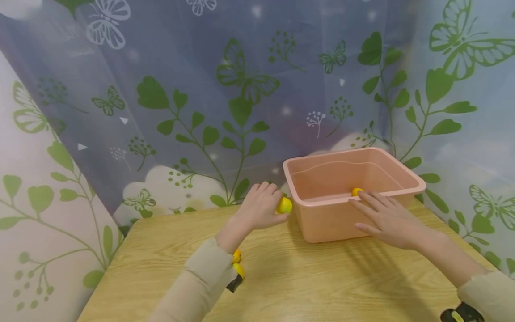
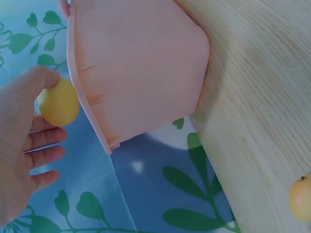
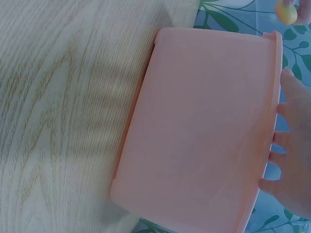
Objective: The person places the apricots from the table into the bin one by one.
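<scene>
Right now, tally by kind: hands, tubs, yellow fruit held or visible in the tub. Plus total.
Hands: 2 (left hand, right hand)
Pink tub: 1
Yellow fruit: 2 (held fruit in the left hand, tub fruit showing over the front rim)
Total: 5
The tub's front wall may hide more.

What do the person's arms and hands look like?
The left hand and right hand wear no gloves. The left sleeve and right sleeve are plain beige, ending short of the hands. A black object shows beside the left sleeve; a yellow-marked black one shows beside the right.
</scene>
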The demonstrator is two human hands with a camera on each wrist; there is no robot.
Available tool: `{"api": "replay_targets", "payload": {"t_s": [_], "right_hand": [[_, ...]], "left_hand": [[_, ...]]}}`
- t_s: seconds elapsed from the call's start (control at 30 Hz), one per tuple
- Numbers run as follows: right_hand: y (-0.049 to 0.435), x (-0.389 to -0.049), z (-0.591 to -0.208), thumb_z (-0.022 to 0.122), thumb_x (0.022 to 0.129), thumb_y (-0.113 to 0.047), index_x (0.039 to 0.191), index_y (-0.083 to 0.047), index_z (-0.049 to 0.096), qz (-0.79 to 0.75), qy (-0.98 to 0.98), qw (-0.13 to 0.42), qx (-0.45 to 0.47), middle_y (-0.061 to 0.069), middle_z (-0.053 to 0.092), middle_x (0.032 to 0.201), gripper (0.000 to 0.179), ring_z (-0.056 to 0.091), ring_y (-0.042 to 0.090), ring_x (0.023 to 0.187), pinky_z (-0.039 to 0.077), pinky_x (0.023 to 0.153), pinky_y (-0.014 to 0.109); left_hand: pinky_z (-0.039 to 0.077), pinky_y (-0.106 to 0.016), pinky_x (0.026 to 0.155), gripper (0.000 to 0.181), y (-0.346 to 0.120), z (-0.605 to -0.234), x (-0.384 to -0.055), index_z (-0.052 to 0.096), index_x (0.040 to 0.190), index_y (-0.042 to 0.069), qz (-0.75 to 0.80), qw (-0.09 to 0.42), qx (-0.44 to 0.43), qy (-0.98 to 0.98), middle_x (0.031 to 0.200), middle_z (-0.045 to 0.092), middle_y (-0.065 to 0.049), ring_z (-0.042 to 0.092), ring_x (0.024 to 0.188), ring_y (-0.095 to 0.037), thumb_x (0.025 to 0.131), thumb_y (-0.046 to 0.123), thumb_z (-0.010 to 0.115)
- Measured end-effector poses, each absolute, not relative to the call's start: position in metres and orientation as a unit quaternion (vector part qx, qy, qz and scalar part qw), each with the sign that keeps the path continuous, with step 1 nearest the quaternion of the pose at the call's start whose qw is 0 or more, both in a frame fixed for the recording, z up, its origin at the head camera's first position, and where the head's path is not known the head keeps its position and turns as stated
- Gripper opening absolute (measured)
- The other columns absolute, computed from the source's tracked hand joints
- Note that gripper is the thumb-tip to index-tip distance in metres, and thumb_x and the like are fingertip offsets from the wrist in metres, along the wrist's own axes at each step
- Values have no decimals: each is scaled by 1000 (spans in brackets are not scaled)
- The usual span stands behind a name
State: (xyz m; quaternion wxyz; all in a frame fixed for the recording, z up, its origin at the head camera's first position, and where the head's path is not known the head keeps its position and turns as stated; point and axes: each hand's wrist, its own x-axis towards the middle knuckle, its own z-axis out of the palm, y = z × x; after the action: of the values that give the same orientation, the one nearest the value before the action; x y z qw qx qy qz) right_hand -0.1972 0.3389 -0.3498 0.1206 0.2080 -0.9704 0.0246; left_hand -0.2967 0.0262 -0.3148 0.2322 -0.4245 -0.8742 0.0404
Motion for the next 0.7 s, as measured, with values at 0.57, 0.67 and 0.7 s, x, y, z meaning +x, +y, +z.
{"api": "replay_targets", "payload": {"t_s": [0.57,0.67,0.7], "right_hand": [[337,-196,-349,47,94,-44,141,-4,37,22,-970,125,206,25,26,145,63,23,45,130,20,101,59],[337,-196,-348,47,94,-44,141,-4,37,24,-970,126,207,25,27,145,63,24,44,130,20,101,59],[337,-196,-348,47,94,-44,141,-4,37,24,-970,127,207,24,27,145,62,24,44,130,20,101,59]], "left_hand": [[37,-32,73,36,50,-299,-303,59,96,14,52,218,-405,-886,91,53,1,47,85,-18,83,48,55],[38,-32,74,38,54,-296,-305,59,98,14,55,211,-401,-890,93,53,1,46,86,-18,84,49,54],[38,-32,75,39,55,-296,-306,59,99,14,56,209,-399,-891,94,54,1,46,86,-18,84,50,54]]}}
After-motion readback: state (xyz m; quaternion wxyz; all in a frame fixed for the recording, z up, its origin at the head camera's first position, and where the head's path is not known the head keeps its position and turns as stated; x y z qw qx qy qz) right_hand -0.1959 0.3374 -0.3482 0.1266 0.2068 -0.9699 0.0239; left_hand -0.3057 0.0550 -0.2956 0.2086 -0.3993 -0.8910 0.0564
